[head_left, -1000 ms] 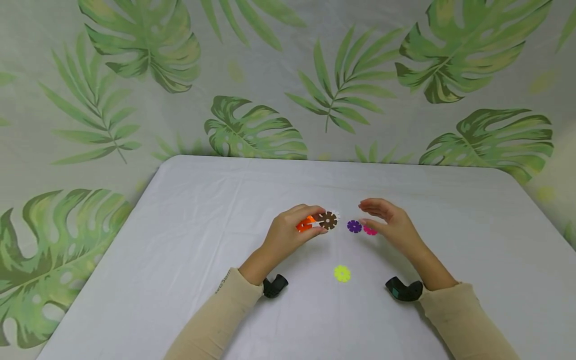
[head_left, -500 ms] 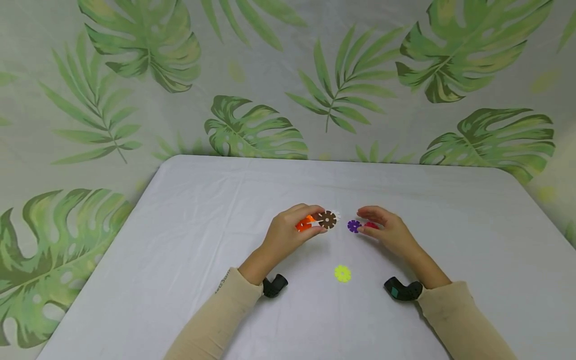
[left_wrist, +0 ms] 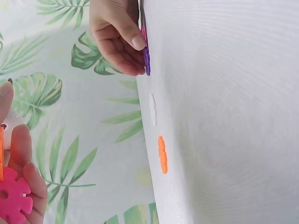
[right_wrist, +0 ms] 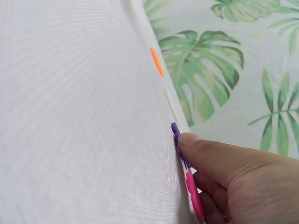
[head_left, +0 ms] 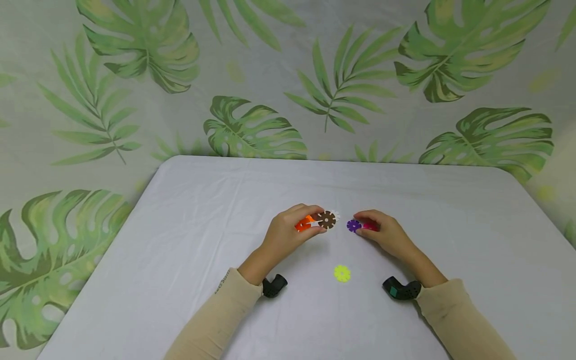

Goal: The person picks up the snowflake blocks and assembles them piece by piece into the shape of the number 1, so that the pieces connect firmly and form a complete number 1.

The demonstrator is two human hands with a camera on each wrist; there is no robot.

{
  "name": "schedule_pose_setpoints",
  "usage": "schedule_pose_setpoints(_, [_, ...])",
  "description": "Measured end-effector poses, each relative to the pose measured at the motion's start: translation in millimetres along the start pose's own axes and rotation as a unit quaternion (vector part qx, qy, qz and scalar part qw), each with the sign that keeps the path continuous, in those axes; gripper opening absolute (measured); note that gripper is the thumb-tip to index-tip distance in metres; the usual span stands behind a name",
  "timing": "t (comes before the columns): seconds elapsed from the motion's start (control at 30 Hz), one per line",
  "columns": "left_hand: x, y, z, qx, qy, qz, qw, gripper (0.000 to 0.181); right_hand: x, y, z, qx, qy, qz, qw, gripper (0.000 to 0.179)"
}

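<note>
My left hand point(head_left: 288, 230) grips a joined cluster of notched plastic snowflake discs above the table. A brown disc point(head_left: 326, 220) stands out past its fingertips, and a pink disc point(left_wrist: 15, 196) and a white disc point(left_wrist: 14, 131) of the cluster show in the left wrist view. With thumb and fingers, my right hand point(head_left: 390, 235) pinches the edges of a purple snowflake disc point(head_left: 353, 226) at the tabletop. Beside that one, partly under the right hand, lies another pink disc point(right_wrist: 194, 198).
A loose white disc point(left_wrist: 153, 109) and an orange disc point(left_wrist: 162, 155) lie flat in line with the purple one. Nearer the body is a yellow-green disc point(head_left: 342, 273). Black wrist devices point(head_left: 274, 286) hang inside both sleeves. A leaf-print cloth point(head_left: 252, 125) rises behind the white table point(head_left: 202, 200).
My right hand has come down and slightly left, and its thumb and fingers have closed in on the purple disc. The left hand has stayed nearly still with its cluster.
</note>
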State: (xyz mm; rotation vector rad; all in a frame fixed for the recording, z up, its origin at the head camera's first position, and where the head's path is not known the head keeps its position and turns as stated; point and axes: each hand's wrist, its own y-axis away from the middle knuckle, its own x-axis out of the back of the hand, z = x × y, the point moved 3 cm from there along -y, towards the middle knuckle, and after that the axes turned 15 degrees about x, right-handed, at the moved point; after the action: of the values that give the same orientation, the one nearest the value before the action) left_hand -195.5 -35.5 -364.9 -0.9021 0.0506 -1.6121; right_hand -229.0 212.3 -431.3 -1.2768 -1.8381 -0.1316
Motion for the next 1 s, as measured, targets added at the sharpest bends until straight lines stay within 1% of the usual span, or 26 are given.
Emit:
schedule_pose_setpoints(0.13, [-0.5,0.3,-0.6,0.002,-0.002,0.001,1.0000,0.038,-0.6,-0.8,0.2,-0.001,0.001,-0.009,1.0000,0.036])
schedule_pose_setpoints(0.33, [-0.7,0.4,-0.9,0.006,-0.001,-0.002,1.0000,0.038,0.6,-3.2,-1.0,0.010,-0.009,-0.018,0.9997,0.035])
schedule_pose_setpoints(0.47, [-0.4,0.4,0.0,0.009,0.001,-0.005,0.9999,0.037,-0.4,-4.3,-0.1,0.000,-0.011,-0.020,0.9997,0.034])
schedule_pose_setpoints(0.6, [-0.4,0.5,0.0,0.011,0.000,-0.005,0.9999,0.038,-1.9,-3.7,1.0,-0.017,-0.012,-0.013,0.9997,0.033])
schedule_pose_setpoints(0.7, [-0.3,0.5,-0.2,0.009,-0.002,-0.004,0.9999,0.038,-1.9,-2.9,1.7,-0.015,-0.013,-0.001,0.9998,0.029])
schedule_pose_setpoints(0.8, [-0.4,0.5,-0.5,0.008,-0.003,-0.003,1.0000,0.038,-0.4,-2.6,2.4,-0.010,-0.038,0.019,0.9991,0.025])
schedule_pose_setpoints(0.83, [-0.4,0.5,-0.6,0.008,-0.004,-0.003,1.0000,0.038,0.4,-2.8,2.2,-0.009,-0.056,0.030,0.9979,0.023])
schedule_pose_setpoints(0.93, [-0.3,0.5,-0.7,0.009,-0.008,-0.003,0.9999,0.037,3.6,-3.7,0.8,-0.009,-0.111,0.060,0.9920,0.022])
schedule_pose_setpoints(1.0, [-0.1,0.4,-0.5,0.010,-0.008,-0.005,0.9999,0.037,5.8,-4.4,-1.2,-0.009,-0.132,0.074,0.9885,0.022])
